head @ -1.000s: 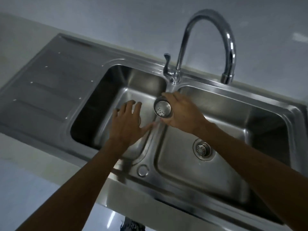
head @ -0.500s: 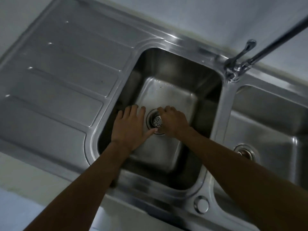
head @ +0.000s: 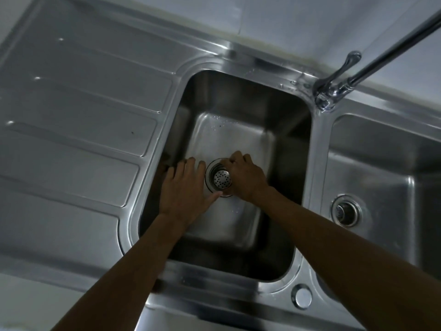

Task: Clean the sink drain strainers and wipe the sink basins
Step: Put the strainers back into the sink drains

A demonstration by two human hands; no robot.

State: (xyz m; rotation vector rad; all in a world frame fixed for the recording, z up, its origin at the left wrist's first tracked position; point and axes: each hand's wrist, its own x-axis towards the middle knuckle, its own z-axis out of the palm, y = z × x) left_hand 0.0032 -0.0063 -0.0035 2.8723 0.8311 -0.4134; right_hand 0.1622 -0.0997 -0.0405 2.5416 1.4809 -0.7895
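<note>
A steel double sink fills the view. In the left basin [head: 241,108] my right hand [head: 245,177] grips a perforated metal strainer [head: 222,179] that sits tilted in the drain opening [head: 211,168], its holed bottom showing. My left hand [head: 183,192] lies flat on the basin floor just left of the drain, fingers spread, thumb touching the drain ring. The right basin [head: 386,163] holds a second strainer [head: 346,210] seated in its drain.
A ribbed steel drainboard [head: 78,130] stretches to the left. The chrome faucet base and lever [head: 334,87] stand on the divider behind the basins, its spout running off the upper right. A round plug [head: 302,296] sits on the front rim. A pale wall lies behind.
My right hand carried the strainer from above the divider down into the left basin drain. My left hand stayed on the basin floor. The view tilted down over the left basin.
</note>
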